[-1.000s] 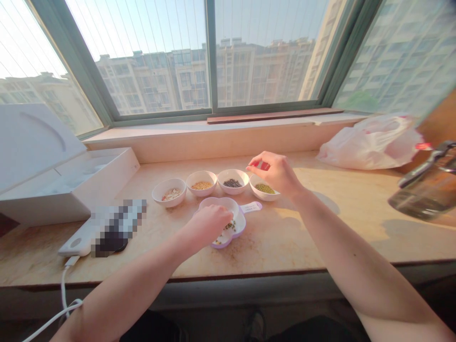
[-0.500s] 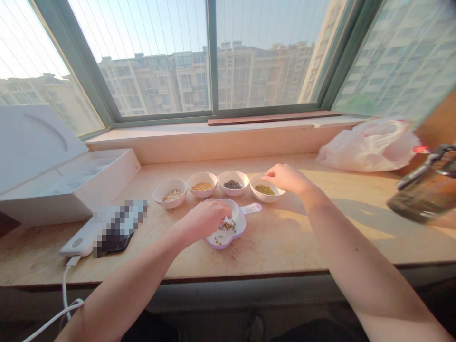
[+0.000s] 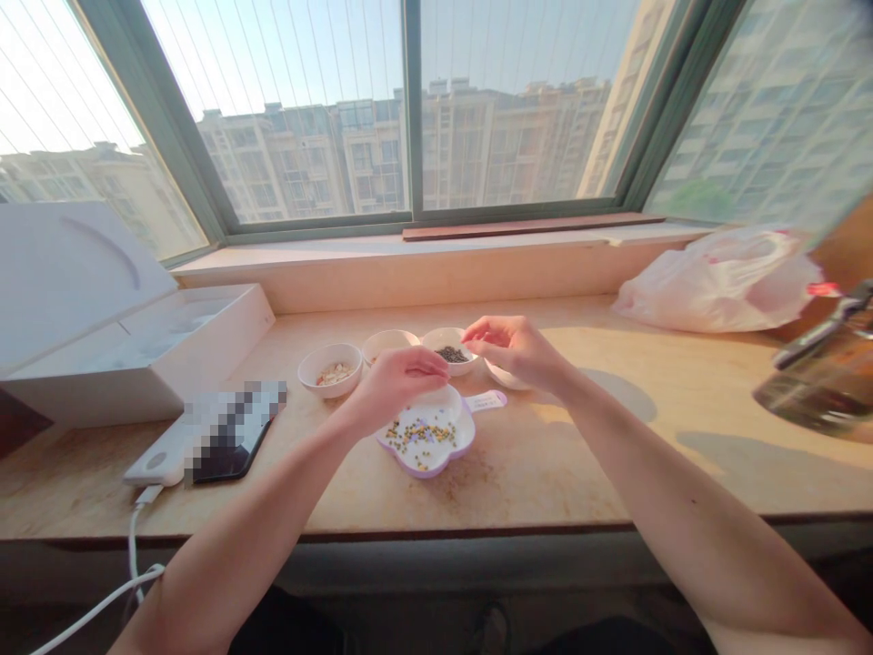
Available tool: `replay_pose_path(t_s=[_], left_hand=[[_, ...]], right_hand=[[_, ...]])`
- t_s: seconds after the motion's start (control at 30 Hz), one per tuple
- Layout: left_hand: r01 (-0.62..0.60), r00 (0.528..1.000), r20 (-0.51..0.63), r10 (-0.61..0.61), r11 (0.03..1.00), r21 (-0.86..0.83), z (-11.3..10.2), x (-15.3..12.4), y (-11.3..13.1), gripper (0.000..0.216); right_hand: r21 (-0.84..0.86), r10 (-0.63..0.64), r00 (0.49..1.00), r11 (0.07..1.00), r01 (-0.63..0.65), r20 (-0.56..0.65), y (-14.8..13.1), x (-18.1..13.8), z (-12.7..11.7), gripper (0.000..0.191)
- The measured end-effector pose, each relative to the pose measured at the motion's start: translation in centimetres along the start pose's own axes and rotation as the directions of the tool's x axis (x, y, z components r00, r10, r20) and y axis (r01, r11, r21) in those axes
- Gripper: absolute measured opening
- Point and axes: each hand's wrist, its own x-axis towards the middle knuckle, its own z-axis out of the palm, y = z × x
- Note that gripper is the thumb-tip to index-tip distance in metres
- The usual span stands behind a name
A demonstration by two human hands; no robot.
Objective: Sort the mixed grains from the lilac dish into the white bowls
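Clover-shaped dish [image 3: 443,402], lilac-edged, seated on tabletop [image 3: 552,464]; mixed green and yellow beans [image 3: 443,432] scattered inside. Left hand [image 3: 402,382] held over dish's far left side, fingers extended; whether its grip is closed on anything cannot be told. Right hand [image 3: 515,350] held beside bowl of dark seeds [image 3: 440,338], fingers curved toward thumb; grip state likewise unclear. Beans judged light, hard, prone to roll, best pinched singly. Dish judged light, stiff, best taken by handle [image 3: 486,400].
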Motion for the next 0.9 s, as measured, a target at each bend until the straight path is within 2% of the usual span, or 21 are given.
replay_pose_path(t_s=[0.1, 0.2, 0.37, 0.53, 0.6, 0.7, 0.77, 0.83, 0.9], left_hand=[[0.071, 0.995, -0.059, -0.084, 0.978, -0.198, -0.3, 0.5, -0.5, 0.025], [0.117, 0.987, -0.068, -0.144, 0.946, -0.302, -0.4, 0.8, -0.9, 0.034], [0.170, 0.980, -0.042, -0.194, 0.931, -0.324, -0.2, 0.9, -1.4, 0.038], [0.191, 0.976, -0.035, -0.214, 0.923, -0.333, -0.2, 0.9, -1.8, 0.039], [0.193, 0.976, -0.025, -0.214, 0.919, -0.345, -0.3, 0.9, -1.8, 0.039], [0.189, 0.976, -0.027, -0.216, 0.903, -0.387, -0.4, 1.0, -1.8, 0.041], [0.173, 0.978, -0.041, -0.206, 0.900, -0.401, -0.5, 1.0, -1.7, 0.040], [0.151, 0.981, -0.050, -0.185, 0.909, -0.389, -0.5, 1.0, -1.5, 0.036], [0.129, 0.986, -0.055, -0.158, 0.927, -0.354, -0.3, 1.0, -1.4, 0.029]], right_hand=[[0.100, -0.049, 0.993, 0.994, 0.038, 0.105, -0.7, -0.6, 1.2, 0.027], [0.126, -0.104, 0.981, 0.989, 0.084, 0.163, -0.8, -0.7, 2.4, 0.022], [0.106, -0.166, 0.982, 0.982, 0.156, 0.088, 0.2, -0.3, 3.6, 0.021], [0.011, -0.264, 0.963, 0.965, 0.263, 0.060, 1.0, -0.4, 3.8, 0.024], [-0.002, -0.266, 0.963, 0.964, 0.267, 0.052, 0.8, -0.4, 3.8, 0.025], [0.045, -0.199, 0.980, 0.979, 0.198, 0.012, 0.1, -0.4, 3.8, 0.029], [0.153, -0.103, 0.995, 0.983, 0.104, -0.013, -0.3, -0.3, 3.6, 0.032], [0.299, 0.016, 1.000, 0.954, -0.022, 0.023, -0.5, -0.2, 3.3, 0.037], [0.437, 0.104, 0.989, 0.888, -0.142, 0.110, -0.4, 0.0, 2.9, 0.041]])
